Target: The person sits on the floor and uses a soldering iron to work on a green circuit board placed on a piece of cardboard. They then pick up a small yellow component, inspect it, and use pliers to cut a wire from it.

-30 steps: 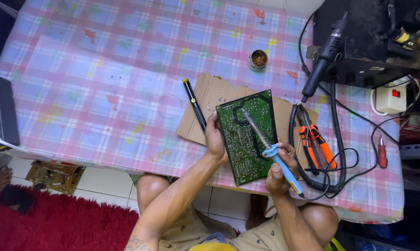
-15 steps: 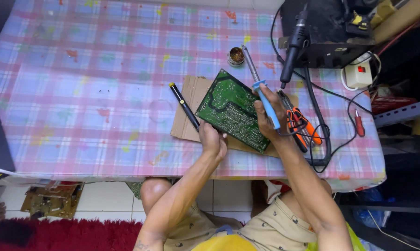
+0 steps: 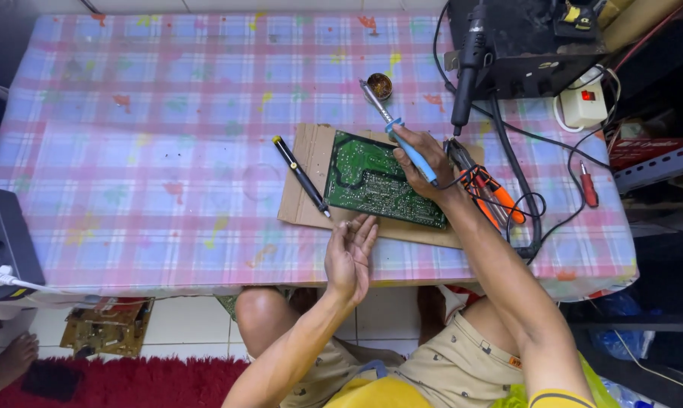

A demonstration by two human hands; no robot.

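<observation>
Your left hand lies open, palm up, at the table's near edge, holding nothing, just below the green rectangular circuit board that rests on a flat brown cardboard sheet. A black-handled screwdriver lies just left of the board. Your right hand is closed around the blue-handled soldering iron, tip pointing toward the small round flux tin. With nothing steadying the board, it could slide under the tip. Black cables and orange-handled pliers crowd your right wrist; snagging them could jerk the hot iron.
</observation>
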